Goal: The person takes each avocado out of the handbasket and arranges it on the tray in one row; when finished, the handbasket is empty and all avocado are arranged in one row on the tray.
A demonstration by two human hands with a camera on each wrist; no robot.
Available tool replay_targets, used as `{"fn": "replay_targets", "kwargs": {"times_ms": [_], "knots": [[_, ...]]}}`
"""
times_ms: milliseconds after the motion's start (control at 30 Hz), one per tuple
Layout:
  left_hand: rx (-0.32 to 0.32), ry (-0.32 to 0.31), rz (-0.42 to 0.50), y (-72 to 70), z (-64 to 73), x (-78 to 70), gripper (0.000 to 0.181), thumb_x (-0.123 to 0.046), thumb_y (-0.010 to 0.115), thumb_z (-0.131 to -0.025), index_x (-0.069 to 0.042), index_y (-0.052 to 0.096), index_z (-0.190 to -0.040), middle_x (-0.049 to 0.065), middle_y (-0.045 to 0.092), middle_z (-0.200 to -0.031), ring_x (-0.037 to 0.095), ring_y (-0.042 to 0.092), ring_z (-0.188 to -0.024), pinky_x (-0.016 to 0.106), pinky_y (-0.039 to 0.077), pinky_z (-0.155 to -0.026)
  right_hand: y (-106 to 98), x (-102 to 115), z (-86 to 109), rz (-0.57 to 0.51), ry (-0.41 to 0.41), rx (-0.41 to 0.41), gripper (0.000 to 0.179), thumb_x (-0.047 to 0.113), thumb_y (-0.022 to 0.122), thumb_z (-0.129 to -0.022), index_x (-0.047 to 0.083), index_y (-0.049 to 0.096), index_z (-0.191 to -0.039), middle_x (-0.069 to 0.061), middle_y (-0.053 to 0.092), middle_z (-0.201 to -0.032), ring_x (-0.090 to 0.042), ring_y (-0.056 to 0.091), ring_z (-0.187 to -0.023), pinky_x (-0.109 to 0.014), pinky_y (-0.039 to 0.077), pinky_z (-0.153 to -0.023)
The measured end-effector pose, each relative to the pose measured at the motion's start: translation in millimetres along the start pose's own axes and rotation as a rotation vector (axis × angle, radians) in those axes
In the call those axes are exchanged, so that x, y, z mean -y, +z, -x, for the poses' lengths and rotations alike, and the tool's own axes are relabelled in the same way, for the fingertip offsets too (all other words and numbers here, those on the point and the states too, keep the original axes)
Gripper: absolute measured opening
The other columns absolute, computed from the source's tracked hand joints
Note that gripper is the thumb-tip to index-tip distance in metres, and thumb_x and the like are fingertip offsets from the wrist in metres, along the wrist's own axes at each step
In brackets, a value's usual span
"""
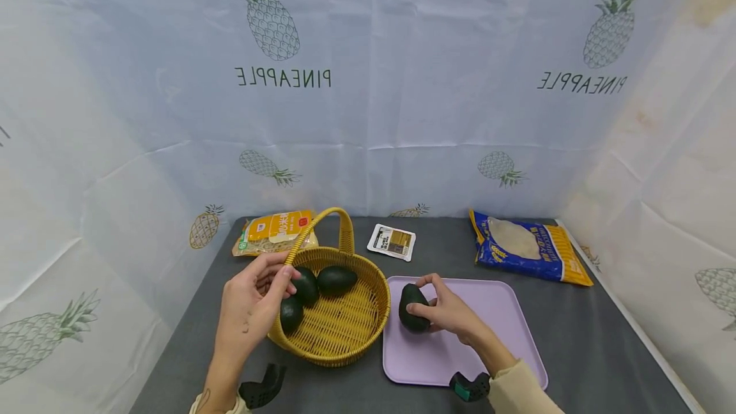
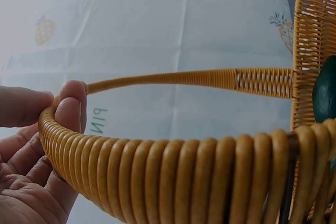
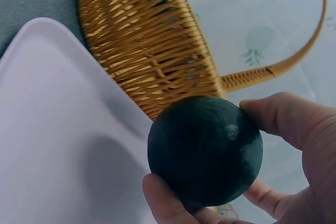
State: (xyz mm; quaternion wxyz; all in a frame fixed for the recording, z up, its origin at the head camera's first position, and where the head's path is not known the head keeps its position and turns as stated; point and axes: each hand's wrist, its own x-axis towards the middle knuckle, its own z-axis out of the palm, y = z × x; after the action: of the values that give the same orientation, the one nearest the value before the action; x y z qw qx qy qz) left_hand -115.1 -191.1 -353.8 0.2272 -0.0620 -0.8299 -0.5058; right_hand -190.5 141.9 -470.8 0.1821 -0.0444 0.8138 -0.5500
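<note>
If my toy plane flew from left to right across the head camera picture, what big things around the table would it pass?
Left hand → yellow wicker basket → held avocado → right hand → blue-and-yellow bag.

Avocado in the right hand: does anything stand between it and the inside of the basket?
Only the right side of the basket's rim stands between the avocado in the right hand and the inside. The handle, held by the left hand, arches over the far left part, off that line.
</note>
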Motion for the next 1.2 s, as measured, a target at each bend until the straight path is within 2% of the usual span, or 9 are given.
{"fn": "replay_targets", "kwargs": {"times_ms": [267,600,867,1000,1200], "knots": [[0.002,0.013,0.005,-0.5,-0.7,0.4,0.022,-0.008,0.065,-0.099,-0.002,0.070,-0.120,0.007,0.075,-0.088,0.009,0.067,-0.068,0.025,0.060,-0.062,11,-2,0.6,0.151,-0.032,-0.045,0.061,0.030,0.080,-0.085,0.015,0.045,-0.132,-0.012,0.066,-0.079,-0.020,0.065,-0.072,-0.039,0.061,-0.059],[0.005,0.013,0.002,-0.6,-0.6,0.8,0.022,-0.007,0.065,-0.099,-0.003,0.069,-0.120,0.007,0.075,-0.089,0.007,0.067,-0.068,0.024,0.059,-0.062,23,-3,2.4,0.253,-0.057,-0.051,0.055,0.032,0.080,-0.083,0.018,0.051,-0.129,-0.011,0.064,-0.081,-0.020,0.063,-0.069,-0.033,0.059,-0.054],[0.008,0.016,0.016,-0.1,-0.4,1.4,0.021,-0.007,0.065,-0.099,-0.002,0.069,-0.119,0.007,0.075,-0.089,0.008,0.067,-0.068,0.022,0.059,-0.062,27,-4,1.0,0.291,-0.082,0.011,0.053,0.036,0.079,-0.085,0.017,0.051,-0.126,-0.011,0.064,-0.085,-0.019,0.064,-0.067,-0.032,0.058,-0.051],[0.010,0.021,0.017,0.0,-0.6,1.8,0.021,-0.006,0.065,-0.099,-0.002,0.069,-0.119,0.007,0.075,-0.089,0.008,0.067,-0.068,0.022,0.059,-0.062,27,-2,1.1,0.292,-0.072,0.043,0.054,0.042,0.078,-0.087,0.019,0.051,-0.128,-0.009,0.062,-0.078,-0.019,0.062,-0.064,-0.033,0.058,-0.052],[0.011,0.021,0.011,-0.6,-0.7,2.2,0.022,-0.007,0.065,-0.099,0.000,0.069,-0.120,0.006,0.075,-0.089,0.008,0.067,-0.068,0.024,0.060,-0.062,26,-2,0.5,0.283,-0.063,0.080,0.054,0.046,0.074,-0.092,0.017,0.050,-0.131,-0.009,0.067,-0.070,-0.021,0.065,-0.056,-0.033,0.054,-0.052]]}}
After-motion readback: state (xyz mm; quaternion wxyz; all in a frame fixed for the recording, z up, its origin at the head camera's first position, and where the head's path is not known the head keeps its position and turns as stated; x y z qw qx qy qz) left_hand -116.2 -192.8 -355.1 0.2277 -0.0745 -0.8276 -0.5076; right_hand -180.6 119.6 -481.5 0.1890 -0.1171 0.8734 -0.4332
